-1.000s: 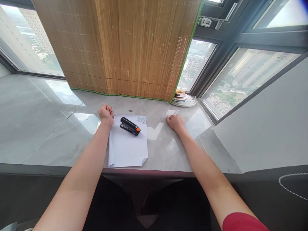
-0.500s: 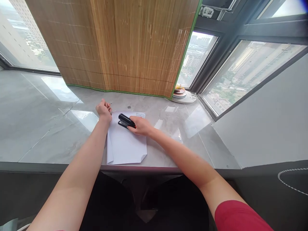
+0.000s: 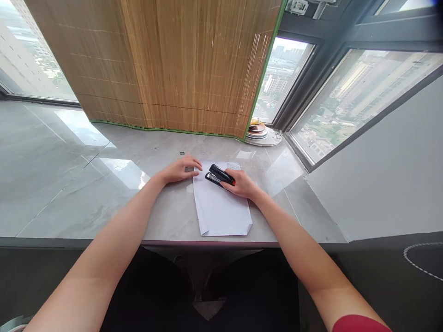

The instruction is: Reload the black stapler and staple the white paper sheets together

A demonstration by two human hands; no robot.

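My right hand [image 3: 241, 184] is closed round the back end of a black stapler [image 3: 218, 175], whose jaws part toward the left. Under the stapler lie white paper sheets [image 3: 223, 214], slightly turned, with a curled lower right corner and a fold along the left side. At the upper left corner of the paper is my left hand [image 3: 180, 169], its fingers apart and reaching over the paper's edge. Whether its fingertips press on the sheet I cannot tell. Small dark staple strips [image 3: 182, 153] rest on the counter beyond my left hand.
The glossy grey tiled counter [image 3: 114, 203] ends at a front edge close to my body. A bamboo blind [image 3: 173, 69] hangs down to its back. Stacked plates [image 3: 258, 133] stand in the right corner by the windows, and a white wall [image 3: 377, 170] closes the right side.
The paper has shifted right and turned a little, with the stapler and my right hand moving right too. My left hand has gone from a closed fist to spread fingers.
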